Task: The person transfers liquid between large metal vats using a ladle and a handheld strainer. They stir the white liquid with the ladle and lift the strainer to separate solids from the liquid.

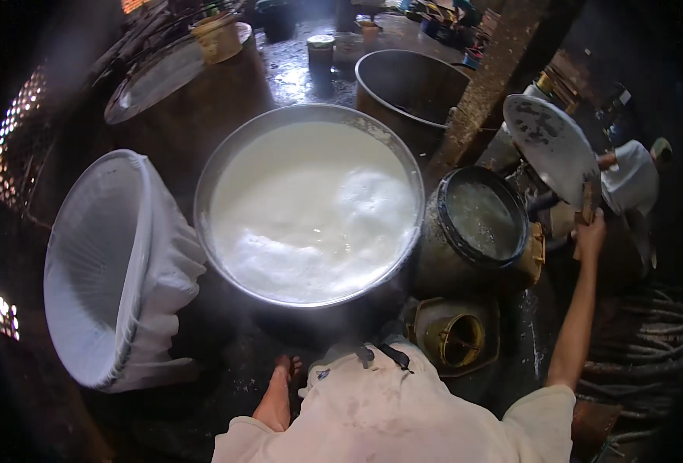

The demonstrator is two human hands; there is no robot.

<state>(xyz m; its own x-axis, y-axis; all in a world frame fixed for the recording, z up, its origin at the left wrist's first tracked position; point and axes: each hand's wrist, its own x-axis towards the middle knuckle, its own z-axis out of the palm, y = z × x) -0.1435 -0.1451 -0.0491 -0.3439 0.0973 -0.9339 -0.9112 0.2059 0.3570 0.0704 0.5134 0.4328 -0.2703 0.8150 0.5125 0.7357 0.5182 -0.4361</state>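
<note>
My right hand [591, 231] is stretched out to the right, closed around the short wooden handle of a wide, round metal disc [550, 147]. Dark patches mark the disc's grey face, and it is tilted up beside a wooden post. Low in front of my body hangs my left hand [288, 366], with nothing visible in it and its fingers partly apart. Before me stands a large round metal vat [202, 181] of milky white liquid [303, 201] with foam on top. Between the vat and the disc is a dark barrel [453, 266] of cloudy liquid.
At left, white cloth [156, 255] lines a big round tub. Behind the vat stand another large vessel [237, 92] and an open metal drum [360, 85]. A slanting wooden post [503, 77] rises at right, near another person [631, 181]. A yellowish bucket [432, 339] sits low by my right side.
</note>
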